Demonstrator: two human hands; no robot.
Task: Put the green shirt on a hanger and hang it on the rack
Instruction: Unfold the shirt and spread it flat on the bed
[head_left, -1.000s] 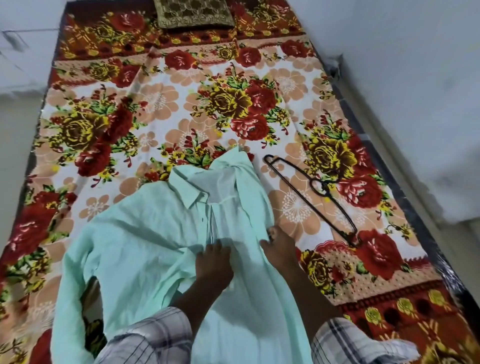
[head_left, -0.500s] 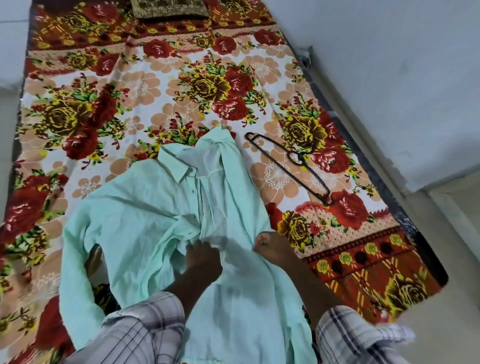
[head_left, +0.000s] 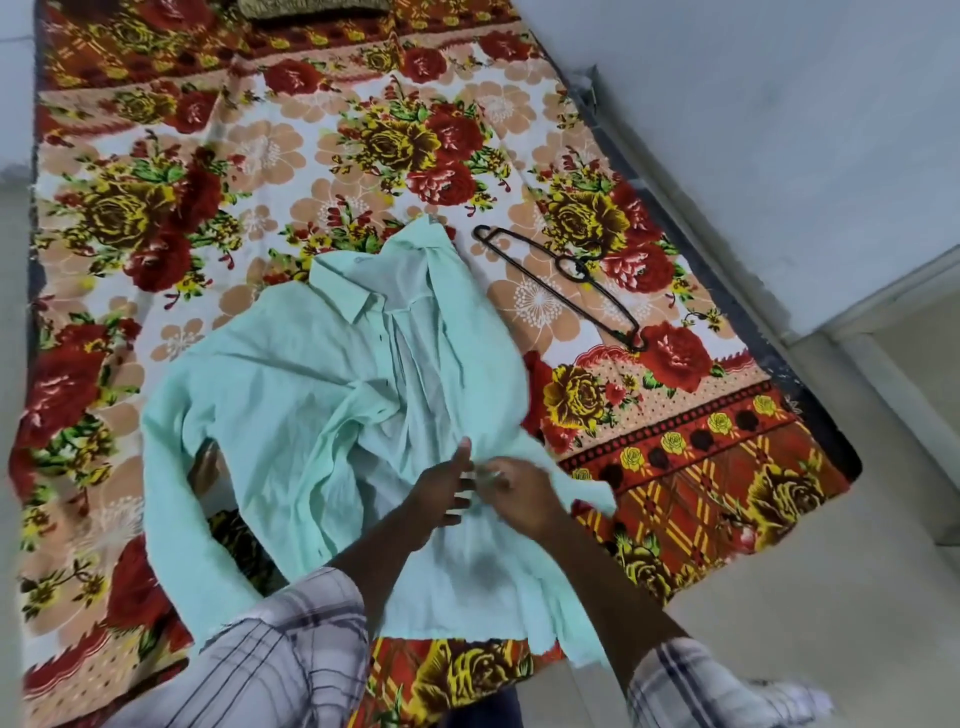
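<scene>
The left grip and right grip have moved down the green shirt, meeting near its hem. The right pinches fabric; the left I cannot tell. The black hanger, right of the shirt, lies unused.

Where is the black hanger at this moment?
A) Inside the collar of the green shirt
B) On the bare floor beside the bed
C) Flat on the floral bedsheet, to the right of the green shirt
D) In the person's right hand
C: the black hanger lies flat on the floral bedsheet, apart from the green shirt, and neither the left hand nor the right hand touches it; both are at the shirt's front.
</scene>
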